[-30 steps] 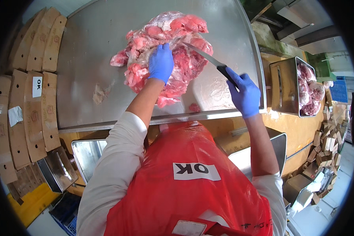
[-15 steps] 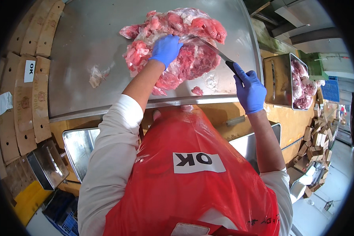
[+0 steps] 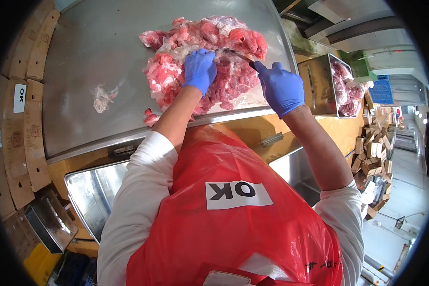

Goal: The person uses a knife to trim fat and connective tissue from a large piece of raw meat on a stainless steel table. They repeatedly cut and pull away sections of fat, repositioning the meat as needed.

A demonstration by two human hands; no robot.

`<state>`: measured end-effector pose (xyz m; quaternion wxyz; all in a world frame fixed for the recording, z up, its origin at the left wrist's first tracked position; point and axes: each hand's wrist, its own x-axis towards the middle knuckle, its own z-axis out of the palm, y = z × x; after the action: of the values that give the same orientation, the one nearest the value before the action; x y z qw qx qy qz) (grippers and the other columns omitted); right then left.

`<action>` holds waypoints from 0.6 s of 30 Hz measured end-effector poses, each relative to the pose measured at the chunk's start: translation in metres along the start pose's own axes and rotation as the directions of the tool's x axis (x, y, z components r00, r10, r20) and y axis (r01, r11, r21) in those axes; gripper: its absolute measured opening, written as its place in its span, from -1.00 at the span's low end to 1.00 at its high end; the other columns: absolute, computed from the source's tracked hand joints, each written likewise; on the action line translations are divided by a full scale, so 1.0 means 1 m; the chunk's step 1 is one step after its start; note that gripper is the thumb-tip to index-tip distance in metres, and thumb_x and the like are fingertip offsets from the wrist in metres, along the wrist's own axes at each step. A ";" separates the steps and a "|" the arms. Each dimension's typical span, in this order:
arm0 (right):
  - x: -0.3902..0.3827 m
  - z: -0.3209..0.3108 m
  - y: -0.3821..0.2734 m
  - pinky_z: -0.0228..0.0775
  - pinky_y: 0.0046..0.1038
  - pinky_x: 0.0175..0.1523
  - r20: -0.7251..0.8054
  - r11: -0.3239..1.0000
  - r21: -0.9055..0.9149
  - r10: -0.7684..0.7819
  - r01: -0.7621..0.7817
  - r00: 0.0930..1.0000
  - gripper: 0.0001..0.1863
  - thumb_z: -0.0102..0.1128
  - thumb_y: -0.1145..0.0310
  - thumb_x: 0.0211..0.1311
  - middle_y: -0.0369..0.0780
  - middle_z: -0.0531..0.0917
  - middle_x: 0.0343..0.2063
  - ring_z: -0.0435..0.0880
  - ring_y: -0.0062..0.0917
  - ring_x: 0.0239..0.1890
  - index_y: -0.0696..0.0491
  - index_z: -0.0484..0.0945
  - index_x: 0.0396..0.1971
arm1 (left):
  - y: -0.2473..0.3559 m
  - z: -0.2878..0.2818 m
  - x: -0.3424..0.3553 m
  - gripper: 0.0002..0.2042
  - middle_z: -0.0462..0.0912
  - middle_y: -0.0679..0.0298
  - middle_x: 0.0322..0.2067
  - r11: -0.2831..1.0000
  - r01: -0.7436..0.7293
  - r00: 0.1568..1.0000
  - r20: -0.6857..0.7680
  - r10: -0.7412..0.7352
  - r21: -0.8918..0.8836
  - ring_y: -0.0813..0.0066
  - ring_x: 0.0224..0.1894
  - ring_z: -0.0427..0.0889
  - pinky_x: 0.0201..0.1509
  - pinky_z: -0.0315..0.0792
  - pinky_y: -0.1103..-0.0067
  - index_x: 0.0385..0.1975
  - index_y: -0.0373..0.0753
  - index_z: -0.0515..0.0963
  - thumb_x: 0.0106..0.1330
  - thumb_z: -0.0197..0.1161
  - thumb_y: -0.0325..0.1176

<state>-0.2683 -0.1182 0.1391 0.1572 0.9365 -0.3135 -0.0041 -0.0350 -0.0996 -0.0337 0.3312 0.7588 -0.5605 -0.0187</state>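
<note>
A large slab of raw pink-red meat [image 3: 233, 78] with whitish fat and membrane lies on the metal worktable [image 3: 95, 57]. My left hand [image 3: 199, 71], in a blue glove, presses on its middle with the fingers curled into the membrane; what they grip there is hidden. In my right hand [image 3: 282, 89], also gloved in blue, is a black-handled knife [image 3: 240, 55]. Its blade points left, lying against the meat just right of my left fingers, and its tip is hard to make out. A whitish scrap of trimming [image 3: 103, 97] rests to the left on the tabletop.
Metal pans stand below the front edge, one at left [image 3: 88, 188] and one at right [image 3: 298, 169]. A metal tub [image 3: 314, 78] of meat pieces is beyond the table's right side. Cardboard boxes [image 3: 16, 143] line the left, and more boxes [image 3: 374, 152] are piled far right.
My right hand and the knife have moved left, and the blade now lies lower against the meat. My left hand still presses on the slab. The whole view has shifted slightly.
</note>
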 end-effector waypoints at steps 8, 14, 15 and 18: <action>0.015 -0.033 -0.026 0.64 -0.23 -0.41 0.044 0.993 -0.080 -0.079 0.082 0.996 -0.72 0.15 0.47 0.29 -0.07 0.67 -0.40 0.78 -0.18 -0.48 0.09 0.61 -0.01 | 0.029 -0.017 -0.035 -0.04 0.59 0.04 0.30 0.987 -0.122 0.975 0.202 0.098 0.106 0.02 0.29 0.57 0.52 0.23 -0.01 0.51 -0.08 0.39 0.16 0.41 0.36; 0.046 -0.022 -0.072 0.62 -0.29 -0.47 0.044 0.911 -0.287 -0.297 0.297 0.954 -0.89 0.19 0.46 0.25 -0.11 0.71 -0.48 0.81 -0.28 -0.47 0.19 0.60 -0.33 | 0.028 -0.002 -0.038 -0.14 0.62 -0.01 0.22 0.983 -0.160 0.983 0.107 0.151 0.086 0.04 0.21 0.60 0.49 0.28 0.08 0.46 -0.10 0.45 0.18 0.44 0.22; 0.052 -0.017 -0.076 0.63 -0.29 -0.46 0.037 0.891 -0.312 -0.335 0.330 0.941 -0.90 0.19 0.46 0.25 -0.10 0.73 -0.46 0.81 -0.28 -0.47 0.18 0.60 -0.34 | 0.027 0.005 -0.038 -0.15 0.63 -0.01 0.22 0.987 -0.139 0.987 0.093 0.131 0.084 0.05 0.20 0.60 0.49 0.28 0.08 0.46 -0.10 0.45 0.18 0.46 0.19; 0.083 -0.022 -0.053 0.68 -0.26 -0.38 0.117 0.932 -0.253 -0.237 0.259 0.965 -0.87 0.16 0.41 0.33 -0.11 0.75 -0.41 0.82 -0.23 -0.43 0.09 0.63 -0.20 | 0.022 0.006 -0.032 -0.15 0.61 0.01 0.26 0.987 -0.146 0.987 0.082 0.141 0.063 0.07 0.22 0.59 0.51 0.27 0.11 0.50 -0.09 0.41 0.20 0.45 0.13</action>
<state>-0.1679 -0.1206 0.1513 0.2663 0.9379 -0.1957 -0.1056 -0.0681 -0.0781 -0.0382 0.2836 0.7260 -0.6264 -0.0046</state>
